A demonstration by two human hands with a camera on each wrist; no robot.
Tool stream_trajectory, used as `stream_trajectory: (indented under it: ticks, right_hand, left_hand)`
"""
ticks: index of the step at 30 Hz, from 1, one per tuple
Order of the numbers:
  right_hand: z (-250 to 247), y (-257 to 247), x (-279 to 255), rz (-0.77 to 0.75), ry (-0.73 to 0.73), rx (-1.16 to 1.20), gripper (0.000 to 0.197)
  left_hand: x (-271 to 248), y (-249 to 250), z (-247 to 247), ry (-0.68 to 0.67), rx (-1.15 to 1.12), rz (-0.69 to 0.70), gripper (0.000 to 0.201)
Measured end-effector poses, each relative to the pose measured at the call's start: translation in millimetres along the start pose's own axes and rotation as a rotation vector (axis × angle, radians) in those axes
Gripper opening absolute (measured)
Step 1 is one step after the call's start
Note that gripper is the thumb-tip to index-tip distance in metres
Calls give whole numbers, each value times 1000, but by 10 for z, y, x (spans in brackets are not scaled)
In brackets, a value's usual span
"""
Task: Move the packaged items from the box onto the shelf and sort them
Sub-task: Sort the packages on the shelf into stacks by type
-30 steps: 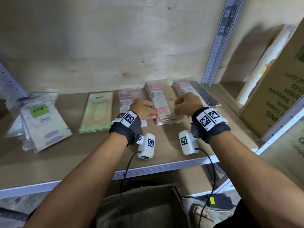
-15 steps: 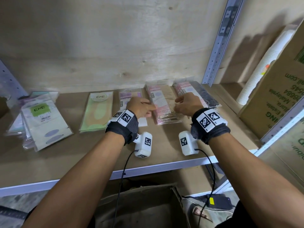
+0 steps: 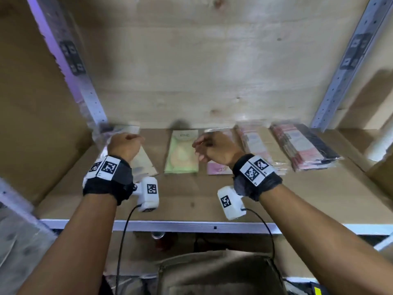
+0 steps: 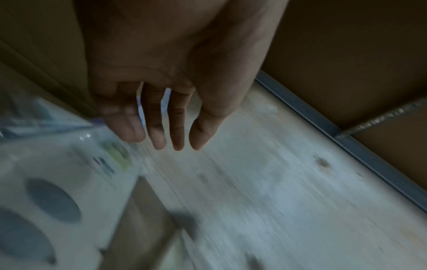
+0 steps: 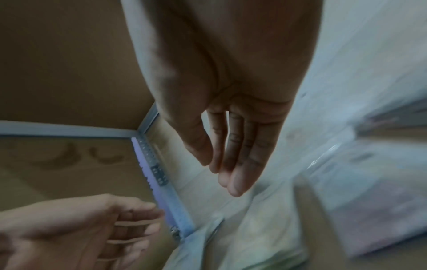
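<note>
Plywood backs the shelf (image 3: pixel 191 201) where the packets lie in a row: a white stack (image 3: pixel 140 160) far left, a green packet (image 3: pixel 182 154), a pink one (image 3: pixel 217 168), then two taller pink stacks (image 3: pixel 261 145). I have my left hand (image 3: pixel 124 145) above the white stack and my right hand (image 3: pixel 214 150) over the pink packet, fingers loose and straight, holding nothing. Blur hides whether the left touches plastic, I think not. Slippery wrappers could slide and mix the piles if I nudge them.

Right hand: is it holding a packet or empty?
Empty. In the right wrist view the right hand has straight fingers with nothing between them, above the shelf, over the pink packet.
</note>
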State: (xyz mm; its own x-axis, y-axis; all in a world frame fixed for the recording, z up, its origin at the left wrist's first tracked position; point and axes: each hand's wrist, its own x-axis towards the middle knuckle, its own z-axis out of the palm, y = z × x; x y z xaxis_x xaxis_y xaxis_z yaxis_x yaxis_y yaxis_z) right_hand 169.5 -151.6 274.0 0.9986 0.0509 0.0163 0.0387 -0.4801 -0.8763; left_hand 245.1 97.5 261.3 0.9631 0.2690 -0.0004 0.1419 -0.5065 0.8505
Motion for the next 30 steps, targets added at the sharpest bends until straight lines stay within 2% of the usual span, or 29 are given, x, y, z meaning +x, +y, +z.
stream_trajectory:
  ticks: [2, 5, 8, 10, 14, 16, 19, 22, 25, 27, 30]
  right_hand:
    - [330, -141, 167, 8, -82, 34, 10]
    - [757, -321, 402, -16, -101, -68, 12]
    - [1058, -437, 600, -7, -89, -271, 20]
    - [1205, -460, 704, 39, -116, -311, 29]
    - [1412, -444, 842, 97, -191, -346, 50]
    - [1461, -420, 888, 123, -181, -341, 55]
    - [1421, -371, 917, 149, -127, -224, 49]
    - [1293, -359, 854, 103, -76, -26, 17]
    - [1153, -430, 711, 22, -39, 194, 19]
    - [1055, -534, 595, -52, -28, 319, 20]
    - [899, -727, 406, -212, 7, 342, 18]
  left_hand:
    - [51, -116, -223, -14, -10, -48, 31]
    - [108, -300, -406, -12, -84, -120, 43]
    - [155, -434, -435, -99, -129, -245, 35]
    - [180, -505, -422, -140, -118, -311, 30]
    - [226, -644, -382, -204, -187, -345, 33]
    - [225, -684, -367, -204, -207, -323, 35]
    - [200, -662, -365, -161, -195, -292, 37]
    - [135, -553, -392, -191, -274, -307, 44]
    - [74, -386, -438, -188, -377, -256, 52]
    - [37, -231, -479, -205, -522, -212, 58]
    - [-30, 10, -563, -228, -725, -186, 73]
